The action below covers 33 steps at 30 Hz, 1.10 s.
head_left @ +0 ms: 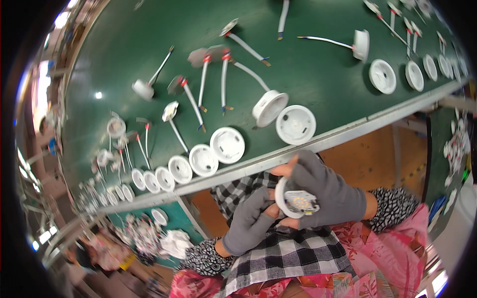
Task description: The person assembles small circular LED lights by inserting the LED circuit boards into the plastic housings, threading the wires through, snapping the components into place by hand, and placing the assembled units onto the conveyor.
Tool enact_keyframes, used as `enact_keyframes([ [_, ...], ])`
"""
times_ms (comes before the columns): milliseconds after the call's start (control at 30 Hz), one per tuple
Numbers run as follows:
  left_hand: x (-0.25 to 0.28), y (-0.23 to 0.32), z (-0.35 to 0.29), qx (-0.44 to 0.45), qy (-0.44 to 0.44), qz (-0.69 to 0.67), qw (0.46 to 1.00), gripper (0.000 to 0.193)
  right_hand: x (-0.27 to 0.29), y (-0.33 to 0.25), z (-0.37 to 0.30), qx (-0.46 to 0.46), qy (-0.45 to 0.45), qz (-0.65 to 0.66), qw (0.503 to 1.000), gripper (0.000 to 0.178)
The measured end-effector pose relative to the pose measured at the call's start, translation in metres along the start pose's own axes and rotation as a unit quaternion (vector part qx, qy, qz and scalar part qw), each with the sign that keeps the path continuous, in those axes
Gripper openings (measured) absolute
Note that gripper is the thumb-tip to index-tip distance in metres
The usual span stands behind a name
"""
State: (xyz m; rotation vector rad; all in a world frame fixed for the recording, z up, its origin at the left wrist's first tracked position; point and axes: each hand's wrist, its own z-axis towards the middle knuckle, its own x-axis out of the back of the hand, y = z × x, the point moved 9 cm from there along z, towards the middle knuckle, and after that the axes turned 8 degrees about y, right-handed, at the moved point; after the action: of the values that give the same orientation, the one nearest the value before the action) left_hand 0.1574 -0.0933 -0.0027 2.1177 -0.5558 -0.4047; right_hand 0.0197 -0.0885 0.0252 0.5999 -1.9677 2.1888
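Both hands in fingerless gray gloves, held low over the lap, just off the counter (348, 107) edge. Left hand (250, 214) comes in from lower left, wrist angled up and right, fingertips and thumb pinching the near-left rim of a white round housing (281, 199); grip narrow, on that rim. Right hand (328, 191) comes from the right, forearm close to level, back of hand up, fingers curled around the housing's other side, one bare finger over the top, another below; grip closed on the housing too. LED board (301, 201) with yellowish dots sits at the housing's opening, against the right palm; blurry, can't tell if seated or just tilted there. Black-and-white checkered cloth (293, 251) under both hands. White cups (227, 145) lined along counter edge, wired boards (170, 111) behind them.
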Motion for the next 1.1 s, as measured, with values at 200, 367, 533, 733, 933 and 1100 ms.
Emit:
enact_keyframes([
  [200,-0.014,0.004,-0.017,-0.026,-0.099,0.1,0.99,0.019,-0.017,0.007,-0.025,-0.082,-0.002,0.102,0.991,0.071],
  [367,-0.01,0.0,-0.034,-0.009,-0.127,0.045,0.991,0.017,-0.046,0.011,-0.06,-0.154,0.023,0.226,0.962,0.07],
  [533,-0.011,-0.01,-0.042,-0.004,-0.102,-0.113,0.988,0.012,-0.069,0.019,-0.072,-0.25,0.056,0.448,0.856,0.074],
  [733,-0.014,-0.03,-0.05,0.193,-0.124,-0.237,0.944,0.012,-0.089,0.026,-0.081,-0.328,0.081,0.557,0.759,0.075],
  [933,-0.006,-0.023,-0.045,0.122,-0.087,-0.171,0.974,0.012,-0.071,0.025,-0.072,-0.296,0.104,0.42,0.852,0.072],
  [1100,0.0,-0.014,-0.041,0.025,-0.059,-0.092,0.994,0.01,-0.08,0.03,-0.069,-0.322,0.115,0.486,0.805,0.07],
])
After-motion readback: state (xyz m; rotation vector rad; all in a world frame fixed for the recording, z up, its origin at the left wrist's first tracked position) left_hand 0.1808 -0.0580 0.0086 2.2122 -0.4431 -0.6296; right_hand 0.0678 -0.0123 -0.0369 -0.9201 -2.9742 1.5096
